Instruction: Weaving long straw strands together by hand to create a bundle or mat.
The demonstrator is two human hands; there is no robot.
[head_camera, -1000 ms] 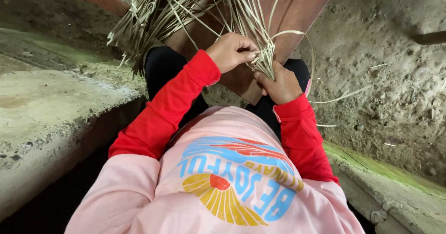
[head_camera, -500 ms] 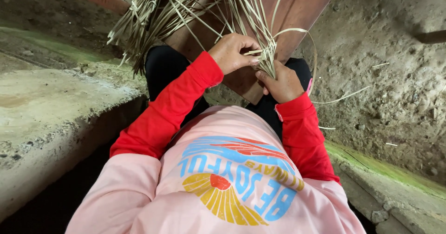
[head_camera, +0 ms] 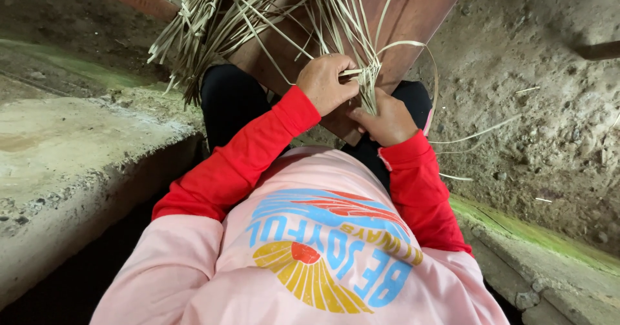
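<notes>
Left hand (head_camera: 328, 83) and right hand (head_camera: 386, 120) close together, fingers curled and pinching pale flat dried reed strips (head_camera: 361, 73) over a reddish-brown wooden board (head_camera: 413, 15).

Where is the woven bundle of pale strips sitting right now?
In the head view, the bundle of pale strips is upper centre, pinched between left hand and right hand, over the reddish-brown board.

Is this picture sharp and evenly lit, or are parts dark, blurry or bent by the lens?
Head view: soft, even light with no glare; the left hand, right hand and pale straw strips look sharp. The gap below the concrete ledge at bottom left falls into deep shadow. The wide lens bulges the pink shirt up close. The dirt floor is dimmer, its grain still readable.
</notes>
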